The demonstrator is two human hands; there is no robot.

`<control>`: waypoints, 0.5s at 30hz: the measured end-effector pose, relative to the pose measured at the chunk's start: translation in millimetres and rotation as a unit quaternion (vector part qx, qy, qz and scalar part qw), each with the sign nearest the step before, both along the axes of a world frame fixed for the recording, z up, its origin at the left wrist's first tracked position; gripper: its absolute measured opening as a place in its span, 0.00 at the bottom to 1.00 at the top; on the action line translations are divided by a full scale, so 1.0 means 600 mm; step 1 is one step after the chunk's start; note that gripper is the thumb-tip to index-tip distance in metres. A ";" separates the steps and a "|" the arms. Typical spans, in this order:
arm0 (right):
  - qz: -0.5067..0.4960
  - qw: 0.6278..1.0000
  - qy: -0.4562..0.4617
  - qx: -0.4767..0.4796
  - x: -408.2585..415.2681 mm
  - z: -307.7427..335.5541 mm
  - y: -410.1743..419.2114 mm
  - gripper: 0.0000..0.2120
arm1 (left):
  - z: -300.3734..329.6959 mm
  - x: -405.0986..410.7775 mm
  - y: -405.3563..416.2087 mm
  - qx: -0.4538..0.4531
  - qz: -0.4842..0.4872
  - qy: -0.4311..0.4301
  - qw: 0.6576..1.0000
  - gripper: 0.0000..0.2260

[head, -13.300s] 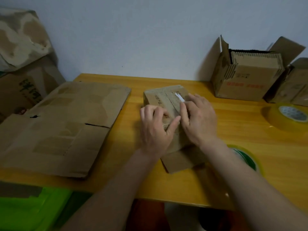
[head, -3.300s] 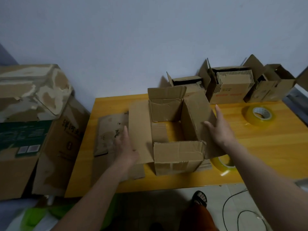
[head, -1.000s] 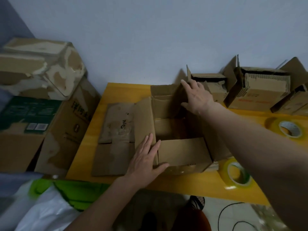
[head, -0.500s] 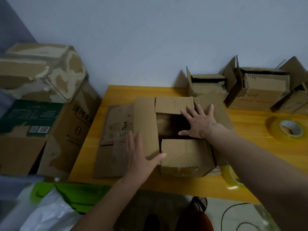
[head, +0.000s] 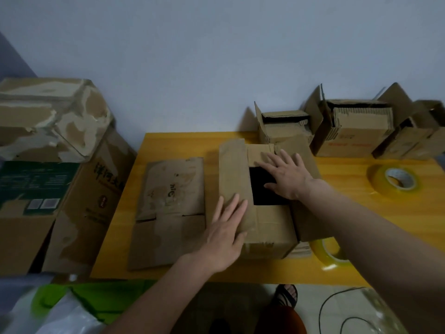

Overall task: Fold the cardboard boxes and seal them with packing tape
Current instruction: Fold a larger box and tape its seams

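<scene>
Head view shows the yellow wooden table [head: 183, 145], where our brown cardboard box [head: 267, 227] sits at centre with its end flaps down but a dark gap open. Our left hand [head: 226, 237] presses flat on the nine-o'clock flap, and our right hand [head: 286, 177] lies spread on the three-o'clock flap. Folding looks nearly finished; taping remains, with the yellowish clear tape roll [head: 395, 180] untouched at three o'clock.

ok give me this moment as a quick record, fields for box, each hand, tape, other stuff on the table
box: open box mid-table, top flaps partly down, dark gap showing
left hand: left hand flat on the left flap
right hand: right hand flat, pressing the far flap
tape: tape roll at right; second roll beside the box
other: flattened cardboard at left
</scene>
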State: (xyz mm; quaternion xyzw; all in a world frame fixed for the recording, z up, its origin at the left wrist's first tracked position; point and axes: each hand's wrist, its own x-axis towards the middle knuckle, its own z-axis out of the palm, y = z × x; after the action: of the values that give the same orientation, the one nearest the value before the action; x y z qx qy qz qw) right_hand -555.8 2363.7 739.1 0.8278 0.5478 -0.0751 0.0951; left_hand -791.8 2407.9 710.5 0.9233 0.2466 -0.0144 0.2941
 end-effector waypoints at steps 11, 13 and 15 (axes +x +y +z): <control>-0.328 0.780 0.443 0.296 -0.096 0.051 -0.150 0.34 | -0.025 -0.006 0.000 -0.017 0.019 0.068 0.997 0.32; -0.303 0.780 0.462 0.294 -0.132 0.032 -0.157 0.28 | -0.026 -0.004 -0.004 -0.033 0.026 0.068 0.997 0.32; -0.298 0.774 0.478 0.290 -0.156 0.014 -0.151 0.28 | -0.028 -0.004 -0.013 -0.033 0.038 0.064 0.997 0.33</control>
State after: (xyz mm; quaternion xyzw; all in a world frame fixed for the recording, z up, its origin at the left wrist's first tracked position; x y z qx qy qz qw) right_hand -649.6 2273.1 747.8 0.7956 0.2445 -0.3229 -0.4506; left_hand -794.1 2399.9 693.7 0.9005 0.2989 -0.0700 0.3080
